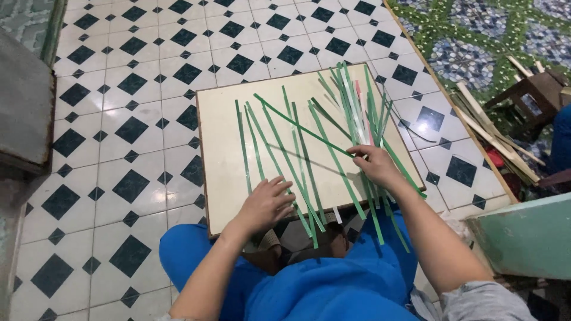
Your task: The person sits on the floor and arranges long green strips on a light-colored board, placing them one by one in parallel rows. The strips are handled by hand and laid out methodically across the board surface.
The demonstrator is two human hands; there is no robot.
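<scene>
Hands rest on a cream board (220, 154) lying on the tiled floor (119, 119). Left hand (266, 204) lies palm down near the board's near edge, fingers loosely spread and slightly curled, pressing on green strips (285, 154) that fan across the board. Right hand (376, 166), further right, has its fingers bent and pinching the crossing strips where a denser bundle (357, 101) runs toward the far edge. Strip ends hang over the near edge above blue trousers (333, 291). Wooden sticks (493, 137) lie far right.
</scene>
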